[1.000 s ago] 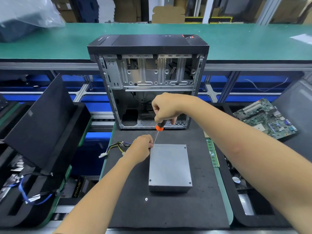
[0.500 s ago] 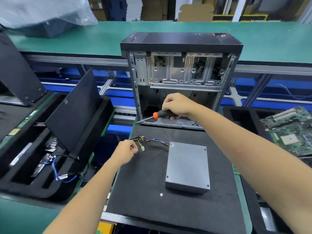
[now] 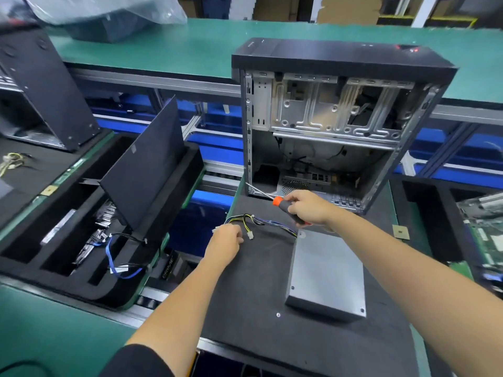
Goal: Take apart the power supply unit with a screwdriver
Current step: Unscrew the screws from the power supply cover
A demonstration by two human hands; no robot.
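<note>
The grey metal power supply unit (image 3: 328, 270) lies flat on a black foam mat (image 3: 258, 289), its cable bundle (image 3: 261, 221) trailing off its far left corner. My right hand (image 3: 307, 206) is closed around a screwdriver (image 3: 280, 201) with a black and orange handle, held low over the mat with its shaft pointing left towards the case's lower corner. My left hand (image 3: 227, 238) rests on the mat left of the unit, fingers curled by a white connector; what they pinch is hidden. A loose screw (image 3: 278, 314) lies on the mat.
An open, emptied computer case (image 3: 340, 126) stands upright at the far end of the mat. A black foam tray (image 3: 81, 240) with cables and a propped panel sits to the left. A green circuit board (image 3: 487, 229) lies at the right edge.
The screwdriver has lifted off the unit's far left corner and swung level, pointing left. My left hand has left that corner and moved left to the cables. My head has turned left.
</note>
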